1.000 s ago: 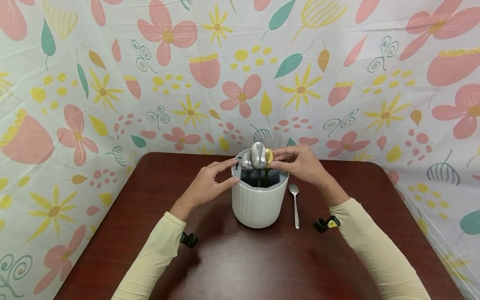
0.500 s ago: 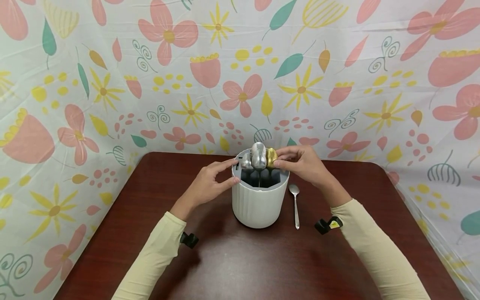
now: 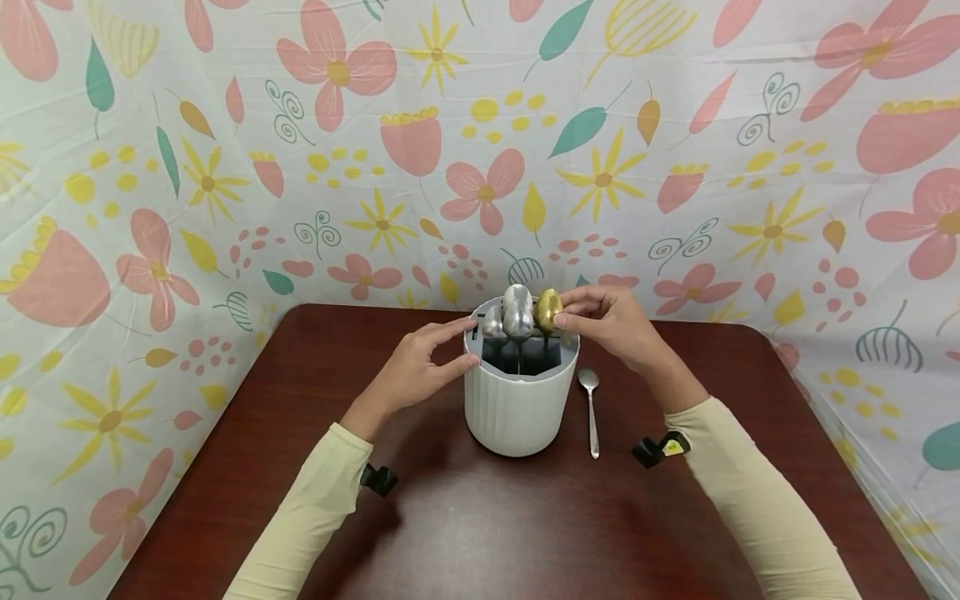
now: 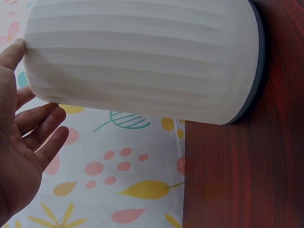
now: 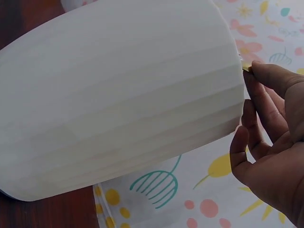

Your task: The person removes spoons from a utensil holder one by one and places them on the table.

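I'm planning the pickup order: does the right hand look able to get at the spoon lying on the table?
Probably, after releasing the gold utensil: the right hand holds it, but the spoon lies close by, beside the white container, with nothing seen covering it.

read no word, brand or number in any view. note one small yellow label [image 3: 676, 447] on the black wrist device [image 3: 648, 452] at the cuff of the right sleeve [image 3: 750, 496]; see a dark mark on it, too small to make out. log black marks on the left part of the grey rim [image 3: 474, 340] of the white container [image 3: 517, 417]; cannot tell whether printed or cut. find nothing legible on the container's ribbed wall, though seen close in both wrist views.
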